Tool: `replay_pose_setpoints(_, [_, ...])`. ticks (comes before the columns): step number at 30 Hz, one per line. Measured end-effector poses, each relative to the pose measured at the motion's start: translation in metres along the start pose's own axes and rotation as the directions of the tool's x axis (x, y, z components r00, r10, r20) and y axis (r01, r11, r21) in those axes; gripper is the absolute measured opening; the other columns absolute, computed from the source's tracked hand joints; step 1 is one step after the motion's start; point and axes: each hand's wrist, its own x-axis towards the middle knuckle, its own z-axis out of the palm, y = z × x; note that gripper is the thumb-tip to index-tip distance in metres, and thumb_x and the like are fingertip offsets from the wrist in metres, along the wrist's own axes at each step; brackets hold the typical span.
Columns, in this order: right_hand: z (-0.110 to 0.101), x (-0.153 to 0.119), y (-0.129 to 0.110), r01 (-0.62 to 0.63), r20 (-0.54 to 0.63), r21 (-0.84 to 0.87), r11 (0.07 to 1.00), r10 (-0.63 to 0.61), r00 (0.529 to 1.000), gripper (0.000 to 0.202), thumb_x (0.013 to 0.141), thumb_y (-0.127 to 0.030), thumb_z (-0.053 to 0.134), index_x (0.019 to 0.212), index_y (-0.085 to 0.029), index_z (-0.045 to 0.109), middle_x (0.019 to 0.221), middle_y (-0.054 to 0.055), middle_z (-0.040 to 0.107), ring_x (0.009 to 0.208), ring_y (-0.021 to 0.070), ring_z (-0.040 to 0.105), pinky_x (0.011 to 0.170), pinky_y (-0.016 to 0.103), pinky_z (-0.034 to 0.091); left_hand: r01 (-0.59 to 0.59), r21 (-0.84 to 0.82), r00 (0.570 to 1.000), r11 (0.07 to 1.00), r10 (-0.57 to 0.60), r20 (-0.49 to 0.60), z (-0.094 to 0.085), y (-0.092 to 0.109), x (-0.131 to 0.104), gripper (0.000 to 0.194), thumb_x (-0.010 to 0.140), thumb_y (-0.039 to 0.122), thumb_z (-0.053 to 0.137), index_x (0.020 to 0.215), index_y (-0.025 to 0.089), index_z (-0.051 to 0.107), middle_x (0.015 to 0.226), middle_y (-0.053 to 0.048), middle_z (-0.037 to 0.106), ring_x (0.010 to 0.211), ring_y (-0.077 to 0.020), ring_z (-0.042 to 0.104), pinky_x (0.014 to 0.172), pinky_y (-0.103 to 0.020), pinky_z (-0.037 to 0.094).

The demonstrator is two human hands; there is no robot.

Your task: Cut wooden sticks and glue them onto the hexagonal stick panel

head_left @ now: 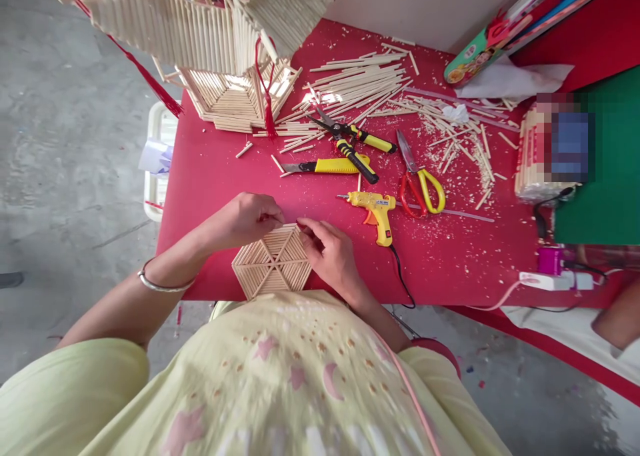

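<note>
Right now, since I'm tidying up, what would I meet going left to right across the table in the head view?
Hexagonal wooden-stick panel → yellow glue gun → scissors with red and yellow handles → white power strip.

1. Hexagon point(273, 269), 8 o'clock: matt wood, ridged.
2. Sticks point(367, 83), 1 o'clock: matt wood.
3. Glue gun point(379, 207), 3 o'clock: smooth plastic, metal nozzle point(343, 196).
4. Scissors point(414, 171), 2 o'clock: shiny metal blades point(406, 152), smooth plastic handles point(433, 191).
5. Bangle point(165, 289), 8 o'clock: glossy metal.
6. Shirt point(300, 369), 6 o'clock: matt, creased cloth.
7. Floor point(65, 209), 9 o'clock: smooth, concrete-like.
</note>
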Motion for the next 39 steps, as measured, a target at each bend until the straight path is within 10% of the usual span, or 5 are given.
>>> replay_pose_setpoints(13, [-0.011, 0.002, -0.004, 0.115, 0.030, -0.010, 0.993, -0.114, 0.993, 0.031, 0.104, -0.024, 0.054, 0.130, -0.027, 0.071, 0.110, 0.004, 0.076, 0.103, 0.0174, 0.072, 0.093, 0.029, 0.056, -0.020, 0.013, 0.997, 1.000, 0.021, -0.078, 0.017, 0.000, -0.005, 0.024, 0.094, 0.032, 0.060, 0.090, 0.018, 0.079, 0.079, -0.002, 0.074, 0.067, -0.0113, 0.063, 0.063, -0.020, 0.043])
replay_pose_setpoints(17, [-0.062, 0.011, 0.010, 0.076, -0.133, -0.172, 0.982, -0.100, 0.986, 0.032, 0.106, -0.033, 0.051, 0.130, -0.028, 0.072, 0.119, 0.006, 0.077, 0.109, 0.0202, 0.071, 0.098, 0.034, 0.056, -0.059, 0.036, 0.990, 0.998, 0.063, -0.127, 0.019, -0.001, -0.003, 0.025, 0.091, 0.033, 0.063, 0.079, 0.017, 0.077, 0.070, 0.000, 0.071, 0.056, -0.0084, 0.056, 0.055, -0.018, 0.040])
replay_pose_setpoints(21, [-0.134, 0.039, 0.053, -0.339, -0.401, -0.472, 0.814, 0.144, 0.905, 0.043, 0.103, -0.034, 0.049, 0.139, -0.020, 0.067, 0.120, 0.017, 0.075, 0.112, 0.0329, 0.069, 0.096, 0.048, 0.054, -0.115, -0.002, 0.980, 0.993, 0.113, -0.164, 0.022, 0.005, -0.001, 0.024, 0.091, 0.034, 0.063, 0.080, 0.017, 0.078, 0.067, 0.000, 0.069, 0.055, -0.0082, 0.056, 0.053, -0.017, 0.040])
replay_pose_setpoints(25, [-0.175, 0.066, 0.095, -0.524, -0.281, -0.601, 0.604, 0.454, 0.846, 0.069, 0.090, -0.042, 0.064, 0.153, -0.016, 0.053, 0.127, 0.024, 0.071, 0.113, 0.0408, 0.069, 0.093, 0.053, 0.055, -0.176, -0.074, 0.973, 0.982, 0.163, -0.161, 0.024, 0.014, -0.001, 0.027, 0.094, 0.032, 0.060, 0.082, 0.017, 0.078, 0.073, -0.003, 0.072, 0.062, -0.0103, 0.063, 0.060, -0.019, 0.046])
replay_pose_setpoints(39, [-0.185, 0.050, 0.077, -0.486, -0.436, -0.428, 0.762, 0.297, 0.850, 0.082, 0.092, -0.060, 0.061, 0.160, -0.018, 0.041, 0.114, 0.018, 0.072, 0.102, 0.0357, 0.069, 0.087, 0.051, 0.055, -0.179, -0.161, 0.931, 0.971, 0.114, -0.346, 0.028, 0.008, 0.003, 0.030, 0.102, 0.042, 0.059, 0.095, 0.018, 0.077, 0.093, -0.010, 0.077, 0.086, -0.0191, 0.072, 0.082, -0.030, 0.054])
